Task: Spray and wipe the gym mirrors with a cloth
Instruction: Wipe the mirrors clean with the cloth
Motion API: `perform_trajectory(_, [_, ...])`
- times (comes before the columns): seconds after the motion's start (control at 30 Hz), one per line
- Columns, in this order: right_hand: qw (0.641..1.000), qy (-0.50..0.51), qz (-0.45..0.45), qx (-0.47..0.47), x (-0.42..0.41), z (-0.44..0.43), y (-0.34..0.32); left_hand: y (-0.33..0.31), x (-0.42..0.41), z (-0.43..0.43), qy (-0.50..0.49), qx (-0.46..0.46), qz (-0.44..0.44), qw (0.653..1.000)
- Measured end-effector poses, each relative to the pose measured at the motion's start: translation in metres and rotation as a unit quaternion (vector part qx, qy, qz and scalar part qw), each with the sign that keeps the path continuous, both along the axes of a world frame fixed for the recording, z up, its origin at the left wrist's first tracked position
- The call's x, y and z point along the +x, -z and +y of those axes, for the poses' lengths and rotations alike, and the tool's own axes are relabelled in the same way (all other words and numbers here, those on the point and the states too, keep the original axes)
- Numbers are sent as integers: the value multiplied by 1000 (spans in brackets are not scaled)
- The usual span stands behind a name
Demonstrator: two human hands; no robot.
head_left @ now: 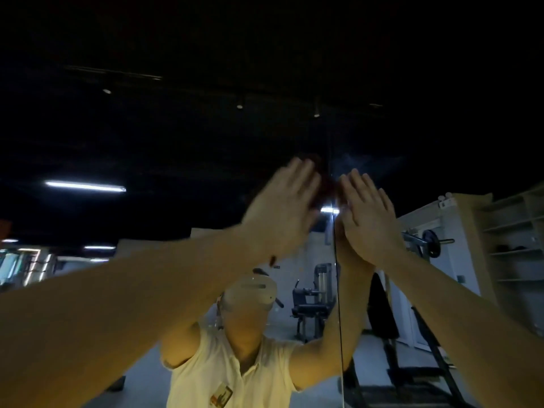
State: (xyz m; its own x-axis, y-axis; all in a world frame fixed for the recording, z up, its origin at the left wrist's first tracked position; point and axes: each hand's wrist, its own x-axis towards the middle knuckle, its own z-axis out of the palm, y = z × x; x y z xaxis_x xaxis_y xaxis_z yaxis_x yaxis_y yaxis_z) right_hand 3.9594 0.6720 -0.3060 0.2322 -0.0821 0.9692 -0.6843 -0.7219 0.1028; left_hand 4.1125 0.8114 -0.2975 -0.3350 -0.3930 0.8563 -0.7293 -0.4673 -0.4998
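Mirror (176, 136) glass fills nearly the whole view, its panels meeting at a thin vertical seam (336, 275) right of centre. Cloth (325, 184), dark red, lies against the glass high up and just left of the seam. Only a bunched, blurred edge of it shows past the fingertips that cover it.

Left hand (282, 210) lies flat over the cloth just left of the seam. Its fingers are straight and close together, pressing rather than clutching, and the whole hand is smeared by blur. A small dark red scrap (273, 260) shows under its wrist, further left of the seam; I cannot tell whether it is part of the cloth.

Right hand (369, 216) is just right of the seam, palm to the glass, with fingers straight and relaxed and holding nothing. It meets its own reflection on the side toward the seam. Both forearms rise from the bottom corners toward the seam.

Reflected low down, left of the seam, is the person in a pale shirt (235, 375) wearing a head camera (253, 293). A gym machine (312, 298) is reflected just left of the seam. A weight plate (432, 242) on a rack and pale shelves (515, 240) appear well right of the seam. A lit tube light (85, 186) glows far left of the seam against a dark ceiling.
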Motion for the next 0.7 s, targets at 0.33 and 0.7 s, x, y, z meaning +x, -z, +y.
perform_trajectory(0.33, [1000,9,-13,6,0,4,0,11,82,67,-17,59,-52,997])
perform_trajectory(0.7, [999,-20,-44,23,11,10,4,16,67,41,53,-163,147,974])
